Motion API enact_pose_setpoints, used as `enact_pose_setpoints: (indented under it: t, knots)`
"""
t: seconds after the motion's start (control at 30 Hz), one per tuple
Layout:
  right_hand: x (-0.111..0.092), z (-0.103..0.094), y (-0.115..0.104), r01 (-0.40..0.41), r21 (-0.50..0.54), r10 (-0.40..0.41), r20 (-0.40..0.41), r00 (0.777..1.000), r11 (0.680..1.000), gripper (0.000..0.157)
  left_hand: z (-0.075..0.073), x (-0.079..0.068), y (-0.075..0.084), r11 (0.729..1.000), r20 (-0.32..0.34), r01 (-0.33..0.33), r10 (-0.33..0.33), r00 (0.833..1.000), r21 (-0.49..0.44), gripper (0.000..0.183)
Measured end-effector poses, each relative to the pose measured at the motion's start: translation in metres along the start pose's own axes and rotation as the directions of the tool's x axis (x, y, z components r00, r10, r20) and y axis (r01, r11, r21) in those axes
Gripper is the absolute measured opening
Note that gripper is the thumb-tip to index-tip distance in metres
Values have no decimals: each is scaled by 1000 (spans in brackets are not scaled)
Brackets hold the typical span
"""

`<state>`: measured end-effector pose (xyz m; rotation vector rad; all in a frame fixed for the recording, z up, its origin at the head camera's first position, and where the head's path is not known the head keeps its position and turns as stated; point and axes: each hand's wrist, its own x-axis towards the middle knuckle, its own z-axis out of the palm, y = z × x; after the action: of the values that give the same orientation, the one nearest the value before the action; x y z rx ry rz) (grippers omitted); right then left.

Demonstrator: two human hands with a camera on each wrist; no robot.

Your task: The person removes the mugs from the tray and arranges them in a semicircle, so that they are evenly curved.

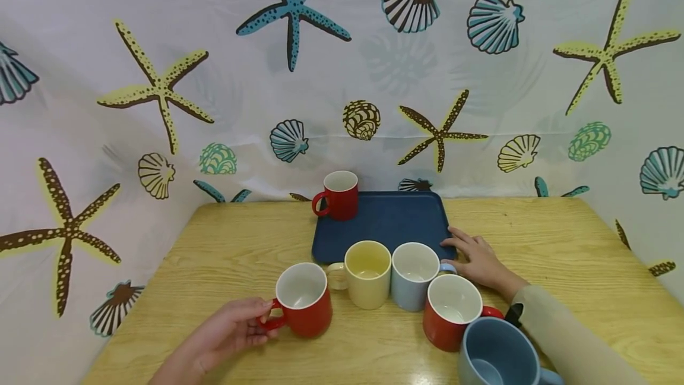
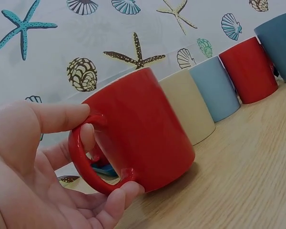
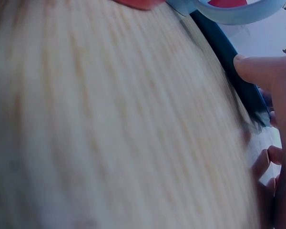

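Note:
My left hand (image 1: 232,328) holds a red mug (image 1: 310,314) with a white inside by its handle (image 2: 81,157), thumb on top and fingers around the loop. This mug stands upright at the left end of a row of mugs. To its right are a pale yellow mug (image 1: 369,284) and a light blue mug (image 1: 408,290), side by side. My right hand (image 1: 478,260) grips the front right corner of a dark blue tray (image 1: 395,218), its thumb on the rim in the right wrist view. The light blue mug's handle (image 3: 248,14) is close to that thumb.
Another red mug (image 1: 342,204) stands on the tray's left side. Nearer the front right are a red mug (image 1: 443,328) and a larger grey-blue mug (image 1: 499,355), beside my right forearm. A curtain (image 1: 320,94) printed with shells and starfish borders the wooden table (image 1: 240,236).

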<state>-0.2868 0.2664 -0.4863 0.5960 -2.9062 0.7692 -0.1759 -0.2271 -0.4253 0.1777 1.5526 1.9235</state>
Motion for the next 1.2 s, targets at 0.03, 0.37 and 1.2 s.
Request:
enact_pose_setpoints:
  t: [0.03,0.37,1.2]
  knots:
    - [0,0,0,0,1,0,-2,1000,1000,46,1,0,0,1000,2,1,-1,1000,3,25]
    - [-2,-1,0,6,-4,-6,-14,1000,1000,45,13,14,-4,1000,84,-6,6,996,1,24]
    - [-1,0,0,3,-2,-3,-12,1000,1000,44,20,32,-8,999,22,37,-37,999,0,20]
